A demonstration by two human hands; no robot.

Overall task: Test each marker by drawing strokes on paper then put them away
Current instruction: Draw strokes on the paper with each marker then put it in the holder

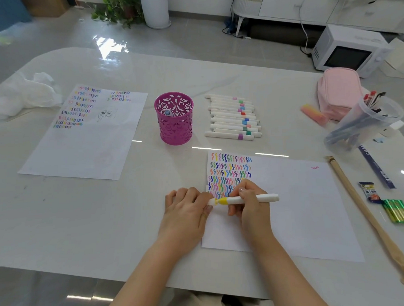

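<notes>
Low in the frame's centre, the right hand [251,203] wraps the yellow marker [264,198], held level over the paper [301,206]. The left hand [187,208] pinches its cap end, likely so the 2 can pull or press the cap. Waiting markers [231,116] lie rowed at upper centre beside the magenta cup [175,131], probably for tested ones.

Bright even daylight; window glare on glossy floor [110,45], white streaks on table [205,148]; faint soft shadows; wide-angle bowing at edges; plastic jar [365,122] at right blurred
</notes>
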